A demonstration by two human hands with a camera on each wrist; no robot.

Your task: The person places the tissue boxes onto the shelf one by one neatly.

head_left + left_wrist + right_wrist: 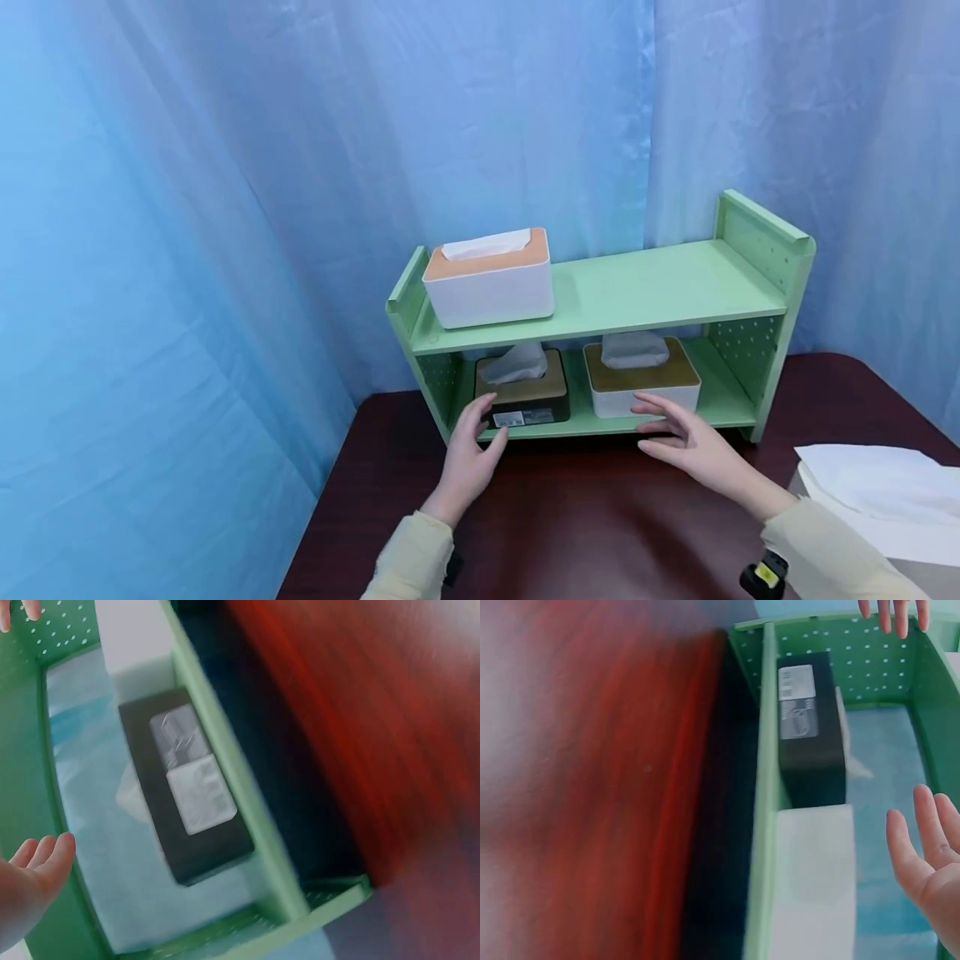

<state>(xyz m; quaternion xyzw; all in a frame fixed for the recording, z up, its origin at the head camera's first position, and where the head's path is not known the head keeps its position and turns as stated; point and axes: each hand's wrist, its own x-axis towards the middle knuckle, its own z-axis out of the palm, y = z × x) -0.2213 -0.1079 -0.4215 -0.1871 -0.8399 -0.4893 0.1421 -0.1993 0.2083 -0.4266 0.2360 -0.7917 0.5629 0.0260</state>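
My left hand (470, 450) hovers in front of the shelf's left part with relaxed fingers, holding nothing. Nearest to it is a dark tissue box (557, 408) with a tan lid, on the lower level. Its labelled front also shows in the left wrist view. My right hand (693, 446) is held out before the lower right part, fingers apart and nothing in them. Just behind it sits a white tissue box (611, 403) with a brown lid. A larger white tissue box (495, 296) with a peach lid stands on the top left of the green shelf (660, 279).
The shelf stands on a dark red-brown table (570, 508). At the right edge, partly cut off, is another box (862, 521) with a white tissue on top. Blue curtains (525, 108) hang behind and to the left.
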